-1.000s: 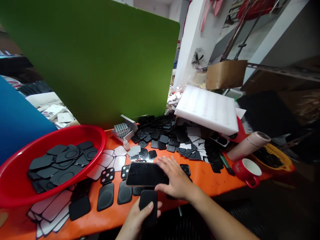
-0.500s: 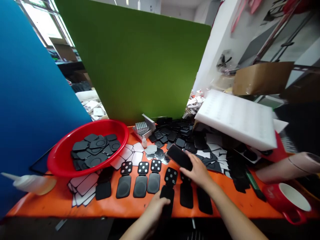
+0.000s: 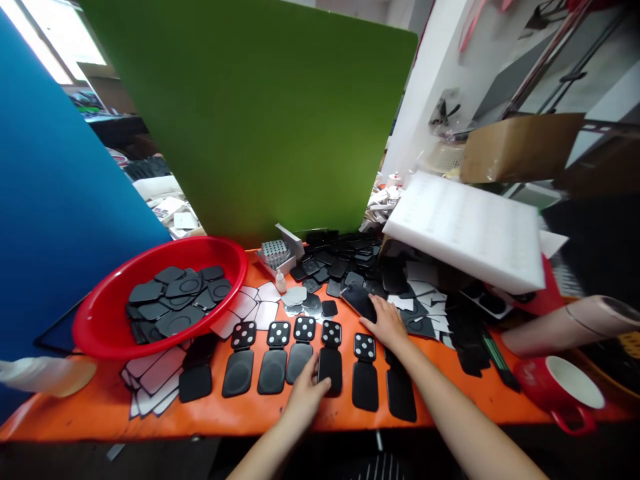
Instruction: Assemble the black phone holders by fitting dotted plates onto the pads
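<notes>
On the orange table cover point(image 3: 220, 419) lies a row of black hinged pieces, several with silver dots on their small upper flaps. My left hand point(image 3: 306, 395) grips the lower panel of one black piece point(image 3: 331, 370) at its left edge. A dark flat slab point(image 3: 359, 301) is held in my right hand point(image 3: 387, 323), tilted above the row near the dark pile. Beneath my right wrist, another hinged piece point(image 3: 401, 393) is partly hidden. Left of my left hand are more dotted pieces point(image 3: 273, 370).
A red basin point(image 3: 85, 327) of black pieces stands at the left, beside a squeeze bottle point(image 3: 47, 375). A small dropper bottle point(image 3: 281, 281) and black parts point(image 3: 345, 267) lie behind. A red mug point(image 3: 540, 393) and pink flask point(image 3: 565, 327) are at the right.
The piece at my left hand has moved up and now lines up with the row. My right hand and its slab have shifted slightly, and the camera view has moved.
</notes>
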{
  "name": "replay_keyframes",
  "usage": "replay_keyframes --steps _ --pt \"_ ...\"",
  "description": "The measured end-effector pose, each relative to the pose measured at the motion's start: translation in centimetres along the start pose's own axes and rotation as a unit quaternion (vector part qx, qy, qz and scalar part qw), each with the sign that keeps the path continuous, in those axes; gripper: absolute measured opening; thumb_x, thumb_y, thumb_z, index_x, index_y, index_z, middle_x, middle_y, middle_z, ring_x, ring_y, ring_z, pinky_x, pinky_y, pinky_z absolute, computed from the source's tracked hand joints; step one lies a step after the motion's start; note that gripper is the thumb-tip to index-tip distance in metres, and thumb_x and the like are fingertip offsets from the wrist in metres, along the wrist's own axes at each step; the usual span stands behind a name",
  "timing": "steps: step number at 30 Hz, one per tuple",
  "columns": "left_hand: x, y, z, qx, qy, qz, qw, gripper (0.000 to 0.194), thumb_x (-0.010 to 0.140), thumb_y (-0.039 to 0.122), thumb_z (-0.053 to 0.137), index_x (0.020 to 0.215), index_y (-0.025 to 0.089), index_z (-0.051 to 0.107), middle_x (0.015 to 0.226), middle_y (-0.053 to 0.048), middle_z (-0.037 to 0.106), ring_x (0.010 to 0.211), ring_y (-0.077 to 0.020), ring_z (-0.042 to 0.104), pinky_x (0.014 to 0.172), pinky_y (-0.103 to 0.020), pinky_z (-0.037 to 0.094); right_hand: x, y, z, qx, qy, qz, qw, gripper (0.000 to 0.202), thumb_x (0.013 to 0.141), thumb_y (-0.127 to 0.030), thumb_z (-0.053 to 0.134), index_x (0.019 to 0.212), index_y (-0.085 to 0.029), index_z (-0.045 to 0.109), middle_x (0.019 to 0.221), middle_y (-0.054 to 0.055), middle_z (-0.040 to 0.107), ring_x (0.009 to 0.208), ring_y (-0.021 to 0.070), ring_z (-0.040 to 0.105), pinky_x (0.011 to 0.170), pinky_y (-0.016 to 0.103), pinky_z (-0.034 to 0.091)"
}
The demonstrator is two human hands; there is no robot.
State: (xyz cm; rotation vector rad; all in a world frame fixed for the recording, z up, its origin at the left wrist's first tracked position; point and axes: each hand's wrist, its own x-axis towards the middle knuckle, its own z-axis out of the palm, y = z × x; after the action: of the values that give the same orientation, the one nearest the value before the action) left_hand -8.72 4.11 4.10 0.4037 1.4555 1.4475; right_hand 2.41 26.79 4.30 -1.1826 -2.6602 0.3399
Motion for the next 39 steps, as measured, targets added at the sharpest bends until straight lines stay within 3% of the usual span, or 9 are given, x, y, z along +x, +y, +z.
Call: replay_keyframes --steps 7,9,12,15,21,26,33,36,39 --pt "-3.9 2.8 -4.4 0.175 0.039 0.075 0.981 0.038 0.071 0.031 0.055 0.107 0.019 0.058 0.121 -0.010 0.052 0.116 -0.0249 0.042 0.099 -0.037 0.030 -1.0 0.0 0.5 -0.007 0.034 -0.014 0.999 0.060 0.077 -0.046 0.044 0.128 -0.016 0.034 0.135 0.010 0.030 0.125 0.0255 0.022 0.102 0.043 0.015" --pt "-4.6 3.5 -6.7 0.316 0.106 0.121 0.935 0.035 0.077 0.033 0.046 0.108 0.022 0.056 0.120 -0.008 0.052 0.115 -0.0235 0.042 0.098 -0.036 0.031 -1.5 -0.5 0.4 0.005 0.059 -0.013 0.998 0.055 0.079 -0.041 0.042 0.128 -0.016 0.034 0.133 0.010 0.033 0.124 0.0250 0.024 0.101 0.043 0.017" --pt "-4.5 3.7 -10.3 0.501 0.241 0.110 0.824 0.041 0.079 0.033 0.040 0.117 0.019 0.048 0.128 -0.011 0.042 0.118 -0.0252 0.038 0.096 -0.038 0.032 -2.4 -1.6 0.2 0.035 0.074 -0.022 0.996 0.050 0.080 -0.036 0.041 0.126 -0.017 0.036 0.130 0.010 0.038 0.122 0.0248 0.029 0.100 0.044 0.021" --pt "-3.5 3.2 -12.2 0.573 0.285 0.069 0.765 0.049 0.078 0.033 0.041 0.123 0.013 0.040 0.131 -0.016 0.036 0.121 -0.0305 0.033 0.096 -0.042 0.031 -3.2 -3.2 -0.2 0.068 0.074 -0.044 0.994 0.049 0.080 -0.036 0.041 0.126 -0.017 0.037 0.129 0.009 0.039 0.120 0.0249 0.031 0.100 0.044 0.022" --pt "-3.0 3.5 -12.1 0.585 0.283 0.066 0.757 0.052 0.079 0.031 0.039 0.128 0.015 0.032 0.117 -0.015 0.045 0.108 -0.0298 0.045 0.090 -0.040 0.035 -5.4 -7.7 -1.8 0.149 0.072 -0.088 0.982 0.047 0.081 -0.033 0.042 0.125 -0.020 0.037 0.126 0.008 0.042 0.119 0.0241 0.033 0.099 0.043 0.028" --pt "-3.1 4.5 -13.2 0.566 0.296 -0.010 0.770 0.077 0.071 0.038 0.048 0.134 0.010 0.012 0.121 -0.020 0.040 0.112 -0.0340 0.041 0.086 -0.041 0.036 -6.8 -12.4 -2.8 0.219 0.012 -0.165 0.962 0.043 0.081 -0.029 0.043 0.123 -0.022 0.040 0.122 0.007 0.046 0.114 0.0218 0.039 0.096 0.039 0.034" --pt "-2.4 4.8 -15.1 0.529 0.250 -0.030 0.811 0.058 0.056 0.040 0.062 0.103 0.009 0.052 0.098 -0.017 0.058 0.099 -0.0351 0.052 0.081 -0.040 0.039 -7.0 -16.2 -2.9 0.287 -0.030 -0.187 0.939 0.041 0.078 -0.026 0.046 0.118 -0.023 0.046 0.119 0.006 0.048 0.110 0.0207 0.043 0.093 0.037 0.036" --pt "-2.9 5.4 -15.1 0.492 0.219 -0.009 0.843 0.033 0.062 0.038 0.057 0.086 0.016 0.056 0.086 -0.010 0.062 0.090 -0.0308 0.057 0.076 -0.037 0.042 -7.1 -16.5 -3.1 0.328 -0.040 -0.172 0.928 0.037 0.078 -0.027 0.047 0.115 -0.023 0.049 0.115 0.006 0.051 0.106 0.0196 0.046 0.091 0.035 0.038" --pt "-4.5 6.1 -14.4 0.442 0.191 0.017 0.876 0.033 0.073 0.041 0.045 0.095 0.018 0.053 0.090 -0.007 0.064 0.090 -0.0260 0.059 0.076 -0.034 0.043 -6.8 -16.8 -3.0 0.399 -0.068 -0.118 0.907 0.031 0.081 -0.031 0.043 0.110 -0.024 0.052 0.109 0.005 0.054 0.098 0.0188 0.051 0.085 0.033 0.042"
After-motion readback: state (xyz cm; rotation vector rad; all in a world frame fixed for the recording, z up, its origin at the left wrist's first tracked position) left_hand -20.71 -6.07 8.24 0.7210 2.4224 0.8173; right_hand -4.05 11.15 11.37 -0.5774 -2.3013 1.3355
